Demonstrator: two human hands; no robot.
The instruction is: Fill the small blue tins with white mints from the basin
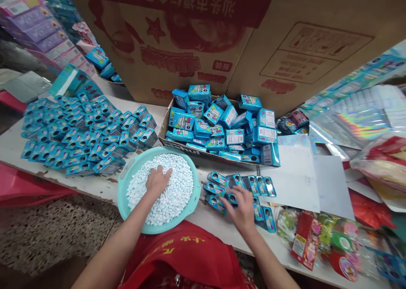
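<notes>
My left hand [157,182] rests in a turquoise basin [123,196] filled with small white and pale-blue candies [177,183]. Its fingers are spread, with the tips among the candies. My right hand [241,208] hovers over a loose group of small blue boxes [218,178] on the table, thumb and fingers apart. Beneath its fingertips is one blue box [232,198], partly covered by the hand; whether they touch it I cannot tell. Several boxes around it stand upright, their round top holes facing up. Some lean to the side.
Behind the basin, an open carton [165,130] holds jumbled blue boxes. A dense cluster of upright blue boxes [76,136] covers the table's left. A large cardboard box [190,39] walls off the back. White sheets [294,174] and wrapped sweets [306,240] lie at right.
</notes>
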